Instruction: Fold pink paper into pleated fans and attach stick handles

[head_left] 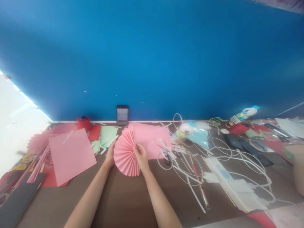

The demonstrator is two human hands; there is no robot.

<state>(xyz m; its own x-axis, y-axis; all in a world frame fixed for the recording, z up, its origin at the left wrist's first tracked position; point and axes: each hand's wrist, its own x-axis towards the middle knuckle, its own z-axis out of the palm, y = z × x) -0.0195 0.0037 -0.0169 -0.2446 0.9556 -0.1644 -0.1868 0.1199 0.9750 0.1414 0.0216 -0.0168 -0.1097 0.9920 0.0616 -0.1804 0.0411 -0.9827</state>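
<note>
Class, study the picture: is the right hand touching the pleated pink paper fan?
Touching. The head view plainly shows the right hand gripping the pleated pink paper fan where its folds draw together.

A single camera, worn on the head, looks forward and down from above the near side of the fan [125,155]; the forearms [95,190] run from the bottom edge up to the fan, which is near the lens; beyond the fan, the wall [152,57] faces the camera; the table [123,202] spreads wide on both sides of it.
</note>
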